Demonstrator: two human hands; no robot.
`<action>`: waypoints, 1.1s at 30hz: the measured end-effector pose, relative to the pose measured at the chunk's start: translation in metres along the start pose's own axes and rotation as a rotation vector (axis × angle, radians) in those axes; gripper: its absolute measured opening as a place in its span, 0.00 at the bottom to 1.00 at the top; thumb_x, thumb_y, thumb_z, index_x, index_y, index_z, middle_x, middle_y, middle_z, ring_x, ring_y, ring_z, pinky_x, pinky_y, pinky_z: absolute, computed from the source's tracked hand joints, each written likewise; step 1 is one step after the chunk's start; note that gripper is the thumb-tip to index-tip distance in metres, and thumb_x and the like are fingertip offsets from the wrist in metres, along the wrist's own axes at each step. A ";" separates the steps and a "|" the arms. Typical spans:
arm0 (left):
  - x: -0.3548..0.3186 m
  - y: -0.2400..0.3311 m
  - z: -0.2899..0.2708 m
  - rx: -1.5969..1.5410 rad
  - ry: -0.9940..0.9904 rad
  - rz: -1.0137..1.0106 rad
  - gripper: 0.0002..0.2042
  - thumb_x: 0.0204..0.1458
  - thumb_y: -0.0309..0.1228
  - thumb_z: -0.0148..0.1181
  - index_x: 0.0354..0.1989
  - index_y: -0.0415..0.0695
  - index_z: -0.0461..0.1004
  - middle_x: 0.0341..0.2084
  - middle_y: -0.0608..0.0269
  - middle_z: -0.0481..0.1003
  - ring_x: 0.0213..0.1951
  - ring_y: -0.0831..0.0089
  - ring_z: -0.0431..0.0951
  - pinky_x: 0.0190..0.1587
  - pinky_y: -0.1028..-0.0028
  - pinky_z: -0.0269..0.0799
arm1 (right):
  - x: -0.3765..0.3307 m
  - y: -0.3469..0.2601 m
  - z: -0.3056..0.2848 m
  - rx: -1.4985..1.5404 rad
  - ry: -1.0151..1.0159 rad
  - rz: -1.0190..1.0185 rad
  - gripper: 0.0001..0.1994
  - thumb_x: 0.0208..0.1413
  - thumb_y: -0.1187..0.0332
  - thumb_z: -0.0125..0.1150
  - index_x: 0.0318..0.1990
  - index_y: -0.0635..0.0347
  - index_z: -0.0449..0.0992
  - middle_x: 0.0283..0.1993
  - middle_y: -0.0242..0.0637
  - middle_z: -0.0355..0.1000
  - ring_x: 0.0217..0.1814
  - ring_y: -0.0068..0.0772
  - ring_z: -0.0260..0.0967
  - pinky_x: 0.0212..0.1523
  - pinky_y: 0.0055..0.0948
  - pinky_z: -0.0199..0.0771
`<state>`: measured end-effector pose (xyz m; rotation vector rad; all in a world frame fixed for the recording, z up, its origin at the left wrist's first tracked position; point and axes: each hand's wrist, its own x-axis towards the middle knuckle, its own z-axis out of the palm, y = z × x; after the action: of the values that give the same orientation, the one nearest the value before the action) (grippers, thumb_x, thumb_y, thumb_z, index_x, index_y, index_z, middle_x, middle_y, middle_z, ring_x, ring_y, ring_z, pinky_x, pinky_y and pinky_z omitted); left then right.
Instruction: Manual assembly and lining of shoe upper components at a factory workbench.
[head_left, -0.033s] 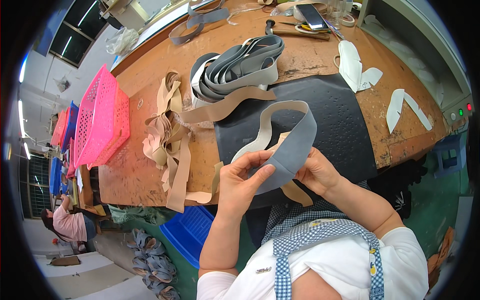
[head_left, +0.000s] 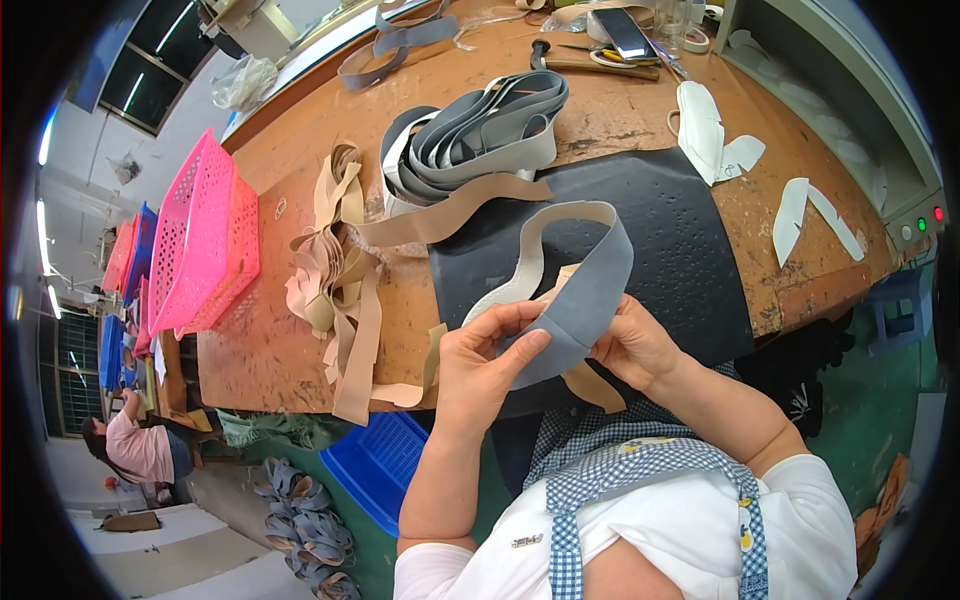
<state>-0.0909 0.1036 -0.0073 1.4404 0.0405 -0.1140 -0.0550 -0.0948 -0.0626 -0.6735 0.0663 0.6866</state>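
Observation:
A long grey strip of soft material (head_left: 585,290) with a pale underside curves up in a loop over the black mat (head_left: 660,210). My left hand (head_left: 485,365) pinches its near end with the thumb on top. My right hand (head_left: 635,345) grips the same end from the other side, fingers tucked under the strip. A beige strip (head_left: 590,385) hangs below between both hands.
A stack of grey strips (head_left: 480,135) lies beyond the mat, a heap of beige strips (head_left: 335,275) to the left. Pink baskets (head_left: 200,235) sit at the table's left end. White cut pieces (head_left: 705,125), a hammer (head_left: 575,60) lie far right. Blue crate (head_left: 375,465) below.

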 end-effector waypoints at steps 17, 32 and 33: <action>0.000 -0.001 0.000 0.672 0.148 0.322 0.07 0.49 0.21 0.67 0.36 0.39 0.78 0.41 0.60 0.77 0.47 0.68 0.75 0.54 0.70 0.68 | -0.001 0.007 0.011 -0.414 0.240 -0.456 0.20 0.55 0.77 0.67 0.54 0.62 0.70 0.52 0.35 0.74 0.51 0.25 0.73 0.53 0.25 0.75; -0.007 0.007 0.006 0.408 -0.085 -0.001 0.09 0.51 0.23 0.67 0.40 0.34 0.81 0.34 0.62 0.75 0.42 0.73 0.72 0.47 0.74 0.68 | -0.014 -0.037 0.020 -0.207 0.119 -0.107 0.13 0.51 0.79 0.68 0.43 0.61 0.73 0.38 0.35 0.76 0.41 0.27 0.77 0.42 0.27 0.79; -0.006 0.006 0.005 0.406 -0.084 -0.001 0.09 0.51 0.23 0.67 0.40 0.34 0.81 0.34 0.62 0.75 0.42 0.73 0.72 0.47 0.74 0.68 | -0.014 -0.036 0.023 -0.207 0.183 -0.130 0.14 0.51 0.79 0.68 0.44 0.62 0.73 0.38 0.37 0.77 0.40 0.27 0.78 0.40 0.27 0.80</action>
<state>-0.0962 0.0998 -0.0007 1.8394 -0.0536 -0.1917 -0.0470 -0.1099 -0.0209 -0.9312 0.1204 0.5090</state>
